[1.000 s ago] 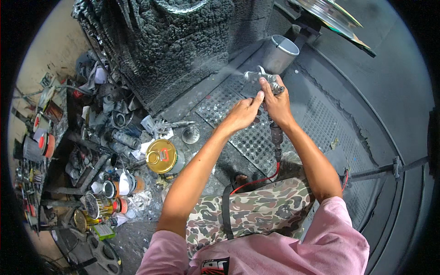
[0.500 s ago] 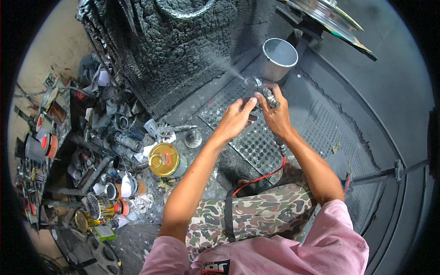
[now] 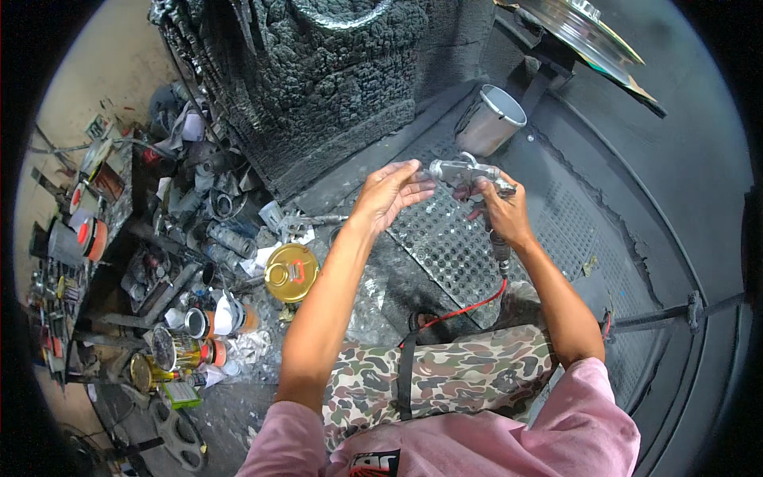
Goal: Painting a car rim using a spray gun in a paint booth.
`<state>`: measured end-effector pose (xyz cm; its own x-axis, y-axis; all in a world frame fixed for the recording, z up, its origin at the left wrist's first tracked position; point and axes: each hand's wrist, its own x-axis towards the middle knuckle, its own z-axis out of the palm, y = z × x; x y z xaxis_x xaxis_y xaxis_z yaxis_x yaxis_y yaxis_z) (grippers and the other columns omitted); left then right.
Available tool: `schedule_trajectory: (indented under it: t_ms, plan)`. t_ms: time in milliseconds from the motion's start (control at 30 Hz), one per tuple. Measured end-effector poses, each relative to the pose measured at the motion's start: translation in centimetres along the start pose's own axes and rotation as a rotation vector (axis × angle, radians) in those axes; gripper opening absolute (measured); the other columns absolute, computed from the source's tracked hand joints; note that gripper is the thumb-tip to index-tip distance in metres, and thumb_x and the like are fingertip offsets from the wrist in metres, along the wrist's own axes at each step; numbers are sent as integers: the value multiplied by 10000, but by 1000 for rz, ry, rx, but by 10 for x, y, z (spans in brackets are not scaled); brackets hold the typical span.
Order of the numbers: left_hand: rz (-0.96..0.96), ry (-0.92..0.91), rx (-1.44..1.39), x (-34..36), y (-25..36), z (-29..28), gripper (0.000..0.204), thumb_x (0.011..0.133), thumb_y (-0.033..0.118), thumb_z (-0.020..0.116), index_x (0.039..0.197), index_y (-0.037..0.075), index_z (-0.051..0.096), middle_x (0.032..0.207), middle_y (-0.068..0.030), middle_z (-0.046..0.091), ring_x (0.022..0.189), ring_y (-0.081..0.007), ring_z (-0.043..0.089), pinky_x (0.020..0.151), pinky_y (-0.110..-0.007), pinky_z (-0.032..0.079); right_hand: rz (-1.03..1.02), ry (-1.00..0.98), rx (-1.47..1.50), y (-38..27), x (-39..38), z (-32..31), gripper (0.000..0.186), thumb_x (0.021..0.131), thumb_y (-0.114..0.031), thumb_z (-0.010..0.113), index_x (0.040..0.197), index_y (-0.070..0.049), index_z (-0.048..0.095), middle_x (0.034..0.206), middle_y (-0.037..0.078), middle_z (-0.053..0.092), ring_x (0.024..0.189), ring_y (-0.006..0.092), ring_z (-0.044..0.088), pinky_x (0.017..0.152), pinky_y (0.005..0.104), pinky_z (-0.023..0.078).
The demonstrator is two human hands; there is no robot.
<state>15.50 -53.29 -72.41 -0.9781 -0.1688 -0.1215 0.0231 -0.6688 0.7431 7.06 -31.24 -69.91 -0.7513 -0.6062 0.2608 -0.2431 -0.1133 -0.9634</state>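
My right hand [image 3: 506, 211] is wrapped around the handle of a metal spray gun [image 3: 465, 172], whose nozzle points to the left. From the bottom of its handle a red air hose [image 3: 465, 305] runs down toward my legs. My left hand [image 3: 395, 193] is just left of the nozzle, fingers stretched toward it and thumb apart from them; nothing shows in it. Beyond the gun, a grey bucket [image 3: 486, 131] leans on the studded floor mat [image 3: 437, 242].
A paint-crusted black panel [image 3: 342, 95] rises ahead. A shiny wheel rim [image 3: 584, 28] sits upper right on a stand. To the left are a gold-lidded can [image 3: 292, 273], stained cans [image 3: 163, 350] and piled clutter. Camouflage cloth [image 3: 453, 366] covers my lap.
The spray mist at the nozzle is gone. My left hand has come away from the gun and opened. The gun has turned to point more levelly left. The view has shifted slightly.
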Motion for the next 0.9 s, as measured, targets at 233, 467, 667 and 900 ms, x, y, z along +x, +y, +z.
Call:
schedule_trajectory:
  t_ms: [233, 467, 667, 900]
  plan:
    - [-22, -198, -174, -9, -14, 4, 244, 955, 149, 692, 1139, -9, 658, 1100, -160, 699, 963, -272, 712, 925, -436, 604, 135, -143, 81, -12, 1, -19, 628, 1034, -547, 434, 1229, 33, 572, 972, 176, 724, 832, 239, 747, 476, 274, 566]
    - [272, -181, 25, -36, -11, 62, 257, 949, 128, 699, 1138, -45, 673, 1069, -166, 720, 906, -268, 733, 863, -393, 624, 250, -71, 226, -23, -1, -42, 721, 961, -695, 423, 1137, -14, 578, 887, 165, 712, 714, 227, 736, 423, 247, 527]
    - [427, -172, 140, -56, -6, 91, 301, 950, 76, 685, 1199, -86, 638, 1079, -181, 714, 933, -237, 723, 870, -366, 610, 275, -43, 314, -24, -1, -53, 755, 933, -741, 401, 1102, -26, 575, 838, 132, 702, 689, 239, 741, 381, 225, 502]
    - [323, -163, 196, -57, 9, 87, 302, 1012, 133, 593, 1207, -95, 633, 1098, -193, 701, 924, -230, 718, 843, -367, 619, 240, -92, 304, -34, -4, -55, 732, 945, -718, 412, 1141, -29, 562, 865, 129, 704, 733, 232, 745, 403, 229, 503]
